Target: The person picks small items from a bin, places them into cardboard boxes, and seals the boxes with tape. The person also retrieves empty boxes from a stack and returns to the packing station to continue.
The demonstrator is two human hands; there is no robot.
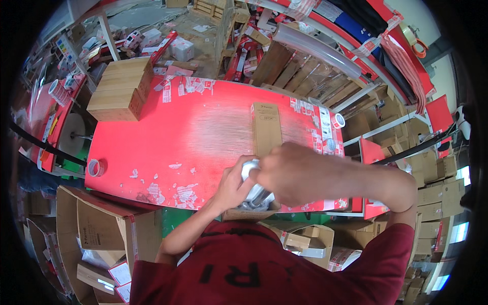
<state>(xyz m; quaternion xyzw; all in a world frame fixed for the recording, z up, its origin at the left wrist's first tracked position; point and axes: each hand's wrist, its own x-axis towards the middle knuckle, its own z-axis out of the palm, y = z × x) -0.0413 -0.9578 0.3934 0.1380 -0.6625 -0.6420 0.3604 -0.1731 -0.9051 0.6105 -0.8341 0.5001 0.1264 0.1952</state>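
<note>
A long, narrow cardboard box lies on the red table, its near end hidden by my hands. My left hand has its fingers around a small white-and-silver object at the box's near end; its exact kind cannot be told. Blurred by motion, my right hand is bent over the same object from the right, and what its fingers hold is hidden. Clear plastic wrapping shows just below the hands, above an open carton at the table's near edge.
Several brown boxes stand at the table's back left. A tape roll sits at the left edge, another at the right. Large open cartons stand below the near edge. A plastic film roll lies beyond the table.
</note>
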